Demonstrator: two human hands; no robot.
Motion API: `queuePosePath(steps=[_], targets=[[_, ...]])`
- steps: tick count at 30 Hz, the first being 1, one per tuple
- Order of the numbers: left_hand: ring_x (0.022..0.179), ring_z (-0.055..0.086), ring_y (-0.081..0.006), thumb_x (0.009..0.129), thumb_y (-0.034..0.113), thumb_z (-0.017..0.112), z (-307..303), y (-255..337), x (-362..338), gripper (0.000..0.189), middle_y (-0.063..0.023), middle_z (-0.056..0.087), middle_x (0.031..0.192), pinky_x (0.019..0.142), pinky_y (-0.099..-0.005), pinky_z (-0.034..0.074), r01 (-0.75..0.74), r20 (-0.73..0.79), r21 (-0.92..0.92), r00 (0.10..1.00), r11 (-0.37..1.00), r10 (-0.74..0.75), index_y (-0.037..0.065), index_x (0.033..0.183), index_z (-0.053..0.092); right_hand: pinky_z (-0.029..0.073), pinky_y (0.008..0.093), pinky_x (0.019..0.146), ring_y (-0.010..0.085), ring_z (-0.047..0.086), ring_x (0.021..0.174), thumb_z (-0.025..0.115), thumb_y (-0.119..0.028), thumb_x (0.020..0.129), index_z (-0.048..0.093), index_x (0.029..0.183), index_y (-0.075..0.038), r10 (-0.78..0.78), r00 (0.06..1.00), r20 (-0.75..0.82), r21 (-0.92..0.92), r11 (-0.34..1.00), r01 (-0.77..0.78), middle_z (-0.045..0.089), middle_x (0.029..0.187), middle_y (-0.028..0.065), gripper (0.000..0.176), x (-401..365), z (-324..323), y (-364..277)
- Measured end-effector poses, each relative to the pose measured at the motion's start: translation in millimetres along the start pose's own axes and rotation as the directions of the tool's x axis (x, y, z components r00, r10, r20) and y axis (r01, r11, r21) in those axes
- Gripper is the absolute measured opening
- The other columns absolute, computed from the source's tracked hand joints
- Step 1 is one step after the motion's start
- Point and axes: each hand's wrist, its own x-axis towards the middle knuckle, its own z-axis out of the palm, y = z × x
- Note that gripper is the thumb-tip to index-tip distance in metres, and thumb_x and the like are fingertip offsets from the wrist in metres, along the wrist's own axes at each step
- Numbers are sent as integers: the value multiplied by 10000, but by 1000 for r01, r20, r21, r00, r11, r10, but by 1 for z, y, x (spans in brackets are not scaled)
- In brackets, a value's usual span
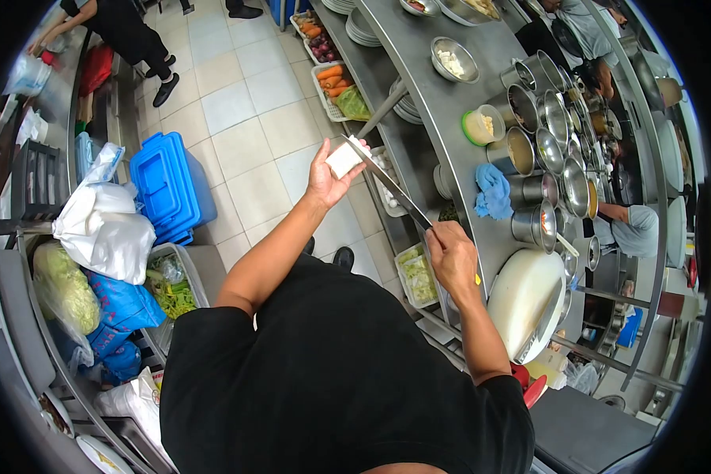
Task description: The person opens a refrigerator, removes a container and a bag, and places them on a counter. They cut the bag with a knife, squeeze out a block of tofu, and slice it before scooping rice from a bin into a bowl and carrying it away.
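A white block of tofu [342, 161] rests in the palm of my left hand [324, 183], with the fingers and thumb curled around its sides. My right hand [453, 251] is closed round the handle of a long kitchen knife [396, 189]. The blade slants up and to the left, its tip end lying at the right edge of the tofu. Both hands are out in front of my body, the left one above the tiled floor and the right one beside the steel counter [442, 118].
On the counter stand a metal bowl [455, 60] of white pieces, a green-rimmed tub [483, 125], several steel pots [521, 150], a blue cloth [493, 192] and a white round board [525, 304]. Vegetable baskets [333, 87] sit below. Left are a blue bin [171, 186] and bags [107, 229]. People work nearby.
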Motion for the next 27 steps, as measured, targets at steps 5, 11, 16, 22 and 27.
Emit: queuePosePath(steps=[5,11,16,22,27], targets=[[1166,462,-323,925,472,324,7,6,7,631,-188,493,1241,995,-423,357,-2,13,16,1000,1000,2,-58,1265,367,482,381,638,323,599,733,581,-98,788,637,886,-46,-35,999,7,-9,999,35,614,875,122,124,4,0,-6],[1207,422,-313,911,524,274,15,14,17,694,-181,455,1290,1041,-437,278,35,61,53,997,998,-38,-47,1299,339,479,374,653,330,593,764,600,-83,768,633,862,-34,-12,1000,26,-29,999,13,610,848,132,112,9,19,3],[1157,465,-338,903,500,364,43,23,47,647,-206,512,1198,976,-468,372,102,-100,29,990,994,-99,-54,1236,390,483,355,637,305,602,712,630,-88,769,634,864,-8,68,974,-215,136,990,-39,617,830,137,124,6,-8,5],[1145,463,-373,917,433,386,120,3,143,599,-245,481,1208,997,-475,362,118,35,198,991,973,-127,-79,1227,363,448,285,615,213,585,677,643,-83,785,622,877,34,448,845,-291,340,874,-346,608,788,125,151,1,-40,45],[1103,500,-310,908,475,400,175,-31,242,619,-205,521,1161,978,-394,371,47,56,496,995,867,-87,-65,1212,405,400,240,553,105,492,606,633,-80,797,613,884,56,653,703,-281,568,704,-426,532,707,53,163,23,-53,77]])
